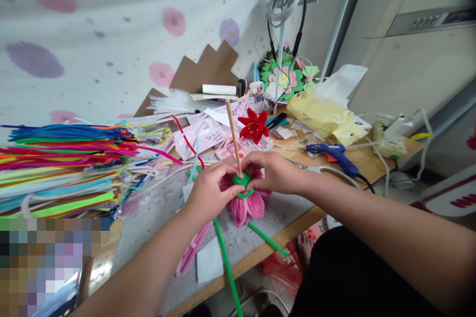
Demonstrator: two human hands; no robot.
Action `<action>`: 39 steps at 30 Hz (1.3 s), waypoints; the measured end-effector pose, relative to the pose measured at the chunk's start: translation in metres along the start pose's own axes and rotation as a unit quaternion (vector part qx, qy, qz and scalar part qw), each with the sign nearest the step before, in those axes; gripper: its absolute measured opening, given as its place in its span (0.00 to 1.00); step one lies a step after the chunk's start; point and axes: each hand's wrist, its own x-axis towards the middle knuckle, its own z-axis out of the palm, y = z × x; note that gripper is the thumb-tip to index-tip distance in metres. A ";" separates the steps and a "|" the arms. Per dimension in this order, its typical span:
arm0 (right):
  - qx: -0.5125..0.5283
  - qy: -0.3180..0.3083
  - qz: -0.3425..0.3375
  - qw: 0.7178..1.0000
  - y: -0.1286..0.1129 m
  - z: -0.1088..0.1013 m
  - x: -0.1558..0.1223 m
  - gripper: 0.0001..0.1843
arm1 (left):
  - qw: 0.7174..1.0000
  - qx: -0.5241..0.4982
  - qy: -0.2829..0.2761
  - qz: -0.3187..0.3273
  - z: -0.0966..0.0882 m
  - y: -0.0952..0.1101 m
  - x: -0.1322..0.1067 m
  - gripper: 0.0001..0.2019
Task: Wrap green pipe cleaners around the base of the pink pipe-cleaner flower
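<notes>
A pink pipe-cleaner flower rests face down on the grey mat, with a wooden stick rising from its base. Green pipe cleaner is coiled round that base. From the left, my left hand pinches the green coil between thumb and fingers. My right hand closes on the coil's other side, its fingertips near the left thumb. Two loose green pipe cleaners stick out below the flower toward the table's front edge.
Bundles of coloured pipe cleaners lie at the left. A red flower stands behind the stick. On the right are a blue glue gun, a yellow plastic bag and a power strip with cables. Pink pipe cleaners lie in front.
</notes>
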 end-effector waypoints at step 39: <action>-0.218 0.171 0.332 0.902 -0.003 -0.074 -0.081 0.11 | 0.986 -0.159 0.046 -0.003 -0.013 0.008 -0.015 0.15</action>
